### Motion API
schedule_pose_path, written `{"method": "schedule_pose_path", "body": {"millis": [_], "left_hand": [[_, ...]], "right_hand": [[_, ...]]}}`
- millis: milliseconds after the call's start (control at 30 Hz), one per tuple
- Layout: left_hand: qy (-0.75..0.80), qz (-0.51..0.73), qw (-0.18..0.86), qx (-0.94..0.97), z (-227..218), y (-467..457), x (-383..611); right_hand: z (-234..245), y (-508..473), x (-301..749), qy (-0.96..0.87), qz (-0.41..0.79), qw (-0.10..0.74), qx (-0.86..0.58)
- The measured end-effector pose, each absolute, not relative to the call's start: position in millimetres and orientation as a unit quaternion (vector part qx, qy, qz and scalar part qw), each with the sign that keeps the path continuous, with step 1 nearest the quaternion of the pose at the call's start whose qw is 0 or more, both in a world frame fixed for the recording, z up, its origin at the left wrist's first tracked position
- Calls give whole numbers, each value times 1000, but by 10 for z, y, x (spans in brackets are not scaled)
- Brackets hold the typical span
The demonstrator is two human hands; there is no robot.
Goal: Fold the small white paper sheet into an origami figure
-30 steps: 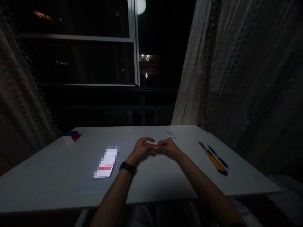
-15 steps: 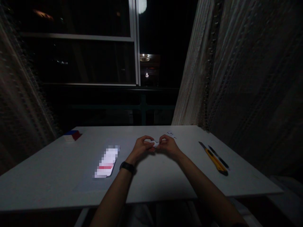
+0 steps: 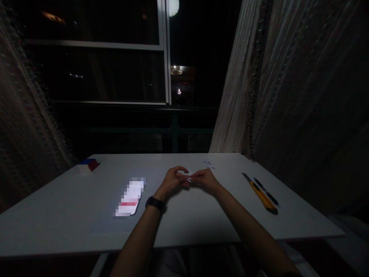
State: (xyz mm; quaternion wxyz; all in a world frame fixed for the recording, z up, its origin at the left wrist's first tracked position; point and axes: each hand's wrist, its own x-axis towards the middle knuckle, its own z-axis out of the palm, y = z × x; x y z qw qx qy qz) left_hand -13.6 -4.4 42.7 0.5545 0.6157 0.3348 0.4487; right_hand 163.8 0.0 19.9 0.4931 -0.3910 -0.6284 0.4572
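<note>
A small white piece of paper [image 3: 188,178] is pinched between both hands over the middle of the white table [image 3: 196,227]. My left hand [image 3: 175,178], with a dark band on its wrist, grips it with curled fingers. Thumb and fingers of my right hand [image 3: 204,179] close on its other side. Most of the piece is covered by the fingertips, so its shape is hard to make out. Just beyond my right hand lie several small white paper scraps [image 3: 209,164] with dark marks.
To the left a lit phone [image 3: 131,197] lies on a pale sheet [image 3: 100,223]. A yellow utility knife [image 3: 263,196] with blade extended and a dark pen [image 3: 265,191] lie on the right. A red, white and blue cube [image 3: 88,165] sits far left. Curtains [image 3: 233,77] flank the dark window.
My right hand has lowered slightly and its fingers have flattened together against the paper. The left hand stays nearly in place, and less of the paper shows.
</note>
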Motion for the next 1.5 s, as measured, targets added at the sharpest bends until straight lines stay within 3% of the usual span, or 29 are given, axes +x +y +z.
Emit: {"method": "schedule_pose_path", "body": {"millis": [833,1167,1500], "left_hand": [[327,449,539,633,388,-11,-97],[336,466,589,569,400,9,-76],[333,495,533,600,386,-1,-64]], "right_hand": [[125,1,1339,-495,375,637,-457],[196,-60,1336,-516,357,638,-445],[205,-71,1287,-497,367,657,-432]]}}
